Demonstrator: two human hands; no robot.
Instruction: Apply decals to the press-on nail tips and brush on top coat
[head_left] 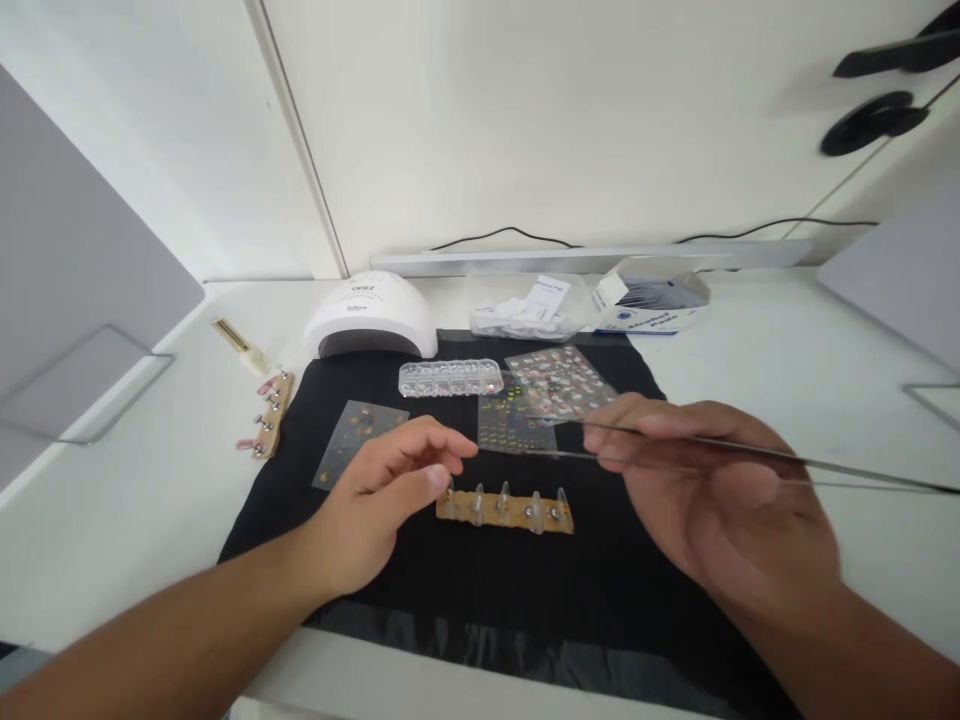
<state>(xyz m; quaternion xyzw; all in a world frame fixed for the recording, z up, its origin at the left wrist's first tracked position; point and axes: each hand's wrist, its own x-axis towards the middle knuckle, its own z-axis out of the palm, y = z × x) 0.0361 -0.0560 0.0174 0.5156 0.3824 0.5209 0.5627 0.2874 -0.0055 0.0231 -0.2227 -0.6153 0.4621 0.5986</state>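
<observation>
Black cloth (600, 590) on white table (750, 365). Right hand (720, 510) grasping tweezers (765, 454), pointing left. Left hand (375, 510) half-curled near the tweezer tip; can't tell if it's gripping anything. Nail-tip strip (491, 508) on cloth, long axis left-right, just right of left thumb; left hand's nearer.

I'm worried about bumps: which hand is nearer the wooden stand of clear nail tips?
Left. The left hand is close by the left end of the stand; the right hand, holding tweezers, is off past its right end.
</observation>
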